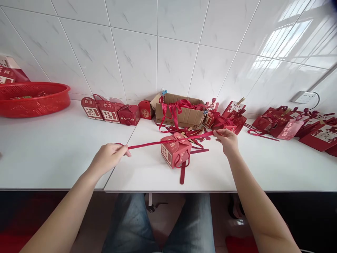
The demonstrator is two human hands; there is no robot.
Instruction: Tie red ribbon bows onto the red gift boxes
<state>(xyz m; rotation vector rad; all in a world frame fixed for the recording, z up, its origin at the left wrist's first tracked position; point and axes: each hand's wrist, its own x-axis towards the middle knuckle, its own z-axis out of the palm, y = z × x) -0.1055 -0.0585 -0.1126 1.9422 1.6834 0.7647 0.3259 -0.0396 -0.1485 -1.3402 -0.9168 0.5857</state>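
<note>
A red ribbon (146, 144) is stretched nearly straight between my two hands. Pinched at its left end is my left hand (112, 156), fingers closed. My right hand (226, 138) is closed on the other end, a little higher. Behind the ribbon's middle stands a small red gift box (175, 154) with a white printed panel and red cord handles. Whether the ribbon touches the box I cannot tell. Under and beside the box lie flat dark red strips (182, 174).
An open cardboard box (168, 117) full of red ribbons stands by the tiled wall. Several red gift boxes (109, 112) line up left of it, with more red bags (285, 128) at right. A red plastic basket (39, 105) sits far left. The table's front edge (171, 191) is near my legs.
</note>
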